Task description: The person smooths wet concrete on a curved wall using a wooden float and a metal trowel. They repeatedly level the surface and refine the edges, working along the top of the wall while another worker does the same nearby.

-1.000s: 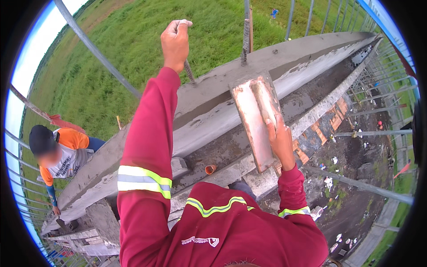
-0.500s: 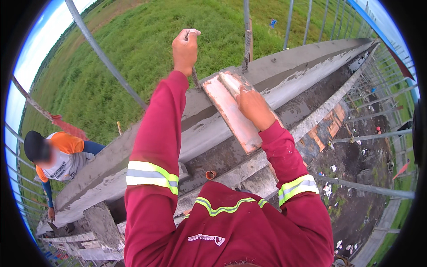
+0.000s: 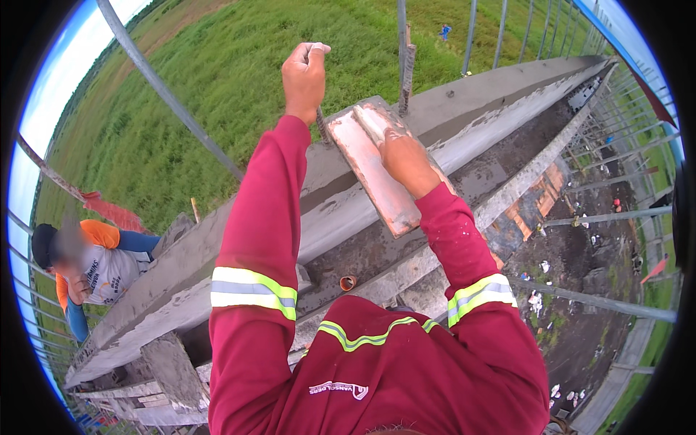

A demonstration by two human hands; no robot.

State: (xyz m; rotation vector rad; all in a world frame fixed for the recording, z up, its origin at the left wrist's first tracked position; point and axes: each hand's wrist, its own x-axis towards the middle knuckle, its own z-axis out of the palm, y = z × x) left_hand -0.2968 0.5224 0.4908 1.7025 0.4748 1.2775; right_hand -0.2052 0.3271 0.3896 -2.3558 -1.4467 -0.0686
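Observation:
My right hand (image 3: pixel 407 161) is wrapped round the handle of a long wooden plastering float (image 3: pixel 377 187). The float's pinkish board is smeared with cement, and it slants across the top and inner side of the concrete gutter wall (image 3: pixel 464 109). Farther out and to the left, my left hand (image 3: pixel 304 78) is raised and closed, its knuckles and thumb dusted with cement. A rebar stub (image 3: pixel 322 125) rises from the wall top and runs up behind that hand, which appears to grip its upper end; the fingers' inner side is hidden.
A co-worker (image 3: pixel 105 264) leans over the wall at the left. Metal poles (image 3: pixel 167 90) and another rebar (image 3: pixel 407 76) stand along the wall. A short orange pipe (image 3: pixel 348 283) pokes up from the gutter floor. Scaffold bars (image 3: pixel 594 308) cross above littered ground at the right.
The float and my right hand have shifted slightly away from me and left. My left hand stays nearly in place. The co-worker's hand has risen from the wall toward the head.

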